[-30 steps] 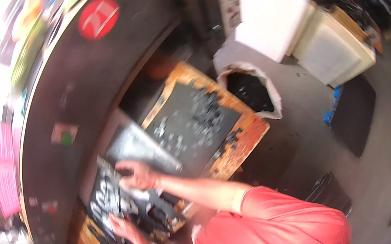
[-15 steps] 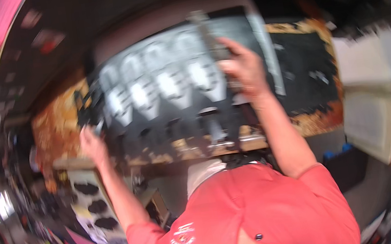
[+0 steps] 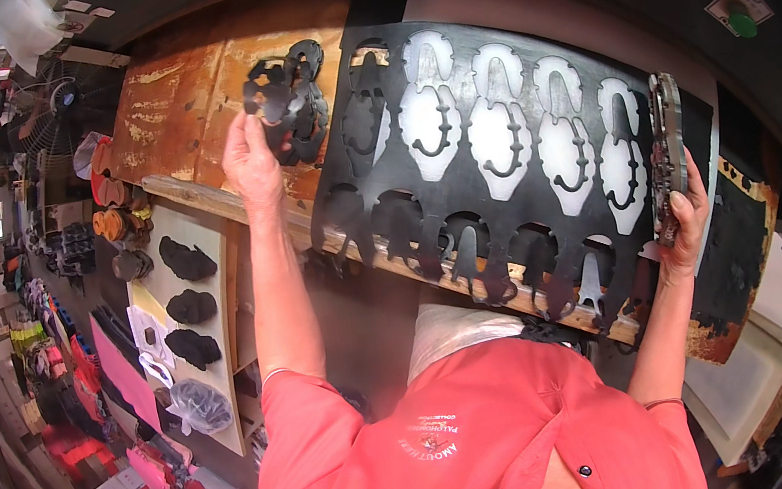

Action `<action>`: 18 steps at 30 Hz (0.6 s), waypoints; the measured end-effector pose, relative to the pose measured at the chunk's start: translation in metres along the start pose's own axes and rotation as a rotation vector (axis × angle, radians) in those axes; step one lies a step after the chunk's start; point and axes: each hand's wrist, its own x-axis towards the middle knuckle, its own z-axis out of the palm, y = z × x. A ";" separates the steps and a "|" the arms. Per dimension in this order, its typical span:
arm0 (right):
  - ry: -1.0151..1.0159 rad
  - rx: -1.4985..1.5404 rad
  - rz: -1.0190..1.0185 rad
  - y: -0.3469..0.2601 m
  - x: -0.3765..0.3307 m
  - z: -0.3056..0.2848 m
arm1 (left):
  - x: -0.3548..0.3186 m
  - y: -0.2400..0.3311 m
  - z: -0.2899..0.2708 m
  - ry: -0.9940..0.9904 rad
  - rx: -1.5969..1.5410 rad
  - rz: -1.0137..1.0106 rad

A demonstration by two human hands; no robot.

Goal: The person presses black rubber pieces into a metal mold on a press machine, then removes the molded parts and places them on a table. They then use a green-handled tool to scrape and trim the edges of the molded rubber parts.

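Observation:
My left hand (image 3: pixel 252 159) is pinched shut on a thin black cut piece (image 3: pixel 265 91), slightly blurred by motion. It holds the piece over a small pile of similar black cut pieces (image 3: pixel 312 120) left of the black sheet. My right hand (image 3: pixel 687 210) grips a metal cutting die (image 3: pixel 666 153) stood up on edge at the sheet's right side. The black sheet (image 3: pixel 563 244) lies between my hands. Through several of its shaped openings a white surface (image 3: pixel 499 132) shows, and a row of cut-outs runs along its near edge.
An orange-brown worn worktop (image 3: pixel 173 105) runs under the sheet. Below left, a pale board (image 3: pixel 215 316) carries several black pieces (image 3: pixel 186 260). Green buttons (image 3: pixel 740 23) sit on the dark machine overhead. A fan (image 3: pixel 61 101) stands far left.
The view has swung left. My left hand has moved from beside the sheet to over the pile of cut pieces. My right hand has carried the die to the sheet's right edge.

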 end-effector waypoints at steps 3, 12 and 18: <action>0.030 -0.028 -0.014 0.001 0.000 0.001 | 0.006 -0.017 -0.001 -0.022 -0.114 -0.085; 0.030 0.009 -0.027 0.003 0.001 0.003 | 0.014 -0.035 -0.006 0.010 0.086 -0.226; 0.016 -0.022 0.005 -0.001 0.000 0.004 | -0.009 -0.032 0.009 0.200 0.726 0.283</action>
